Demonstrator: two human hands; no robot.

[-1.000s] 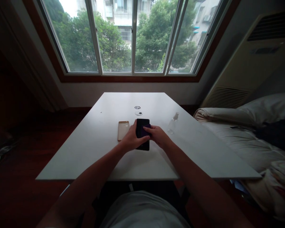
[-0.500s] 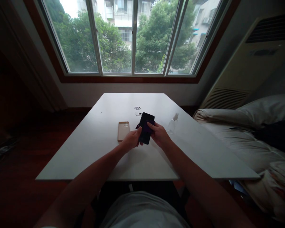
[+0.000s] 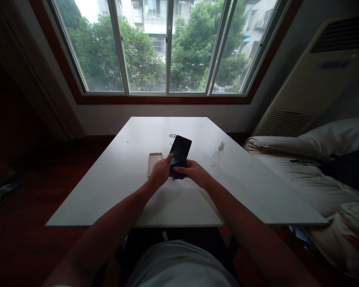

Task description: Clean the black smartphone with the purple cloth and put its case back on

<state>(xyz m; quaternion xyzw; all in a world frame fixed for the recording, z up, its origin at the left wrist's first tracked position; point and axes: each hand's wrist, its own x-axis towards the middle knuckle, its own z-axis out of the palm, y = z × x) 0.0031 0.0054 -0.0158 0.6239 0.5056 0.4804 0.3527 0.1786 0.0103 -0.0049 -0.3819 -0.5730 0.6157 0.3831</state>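
Purple cloth [image 3: 180, 175] slid to lower end of smartphone [image 3: 181, 148]; our left hand [image 3: 161, 171] clamps its left edge, right hand [image 3: 195, 172] pins cloth, rear fingers hidden. Phone case [image 3: 153, 160] left of smartphone, partly covered.

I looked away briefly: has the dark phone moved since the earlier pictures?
Yes: the dark phone has shifted toward the window, its top now overlapping the nearer round mark.

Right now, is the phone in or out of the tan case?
Out: the left hand grips the dark phone, while the tan case lies separately on the white table.
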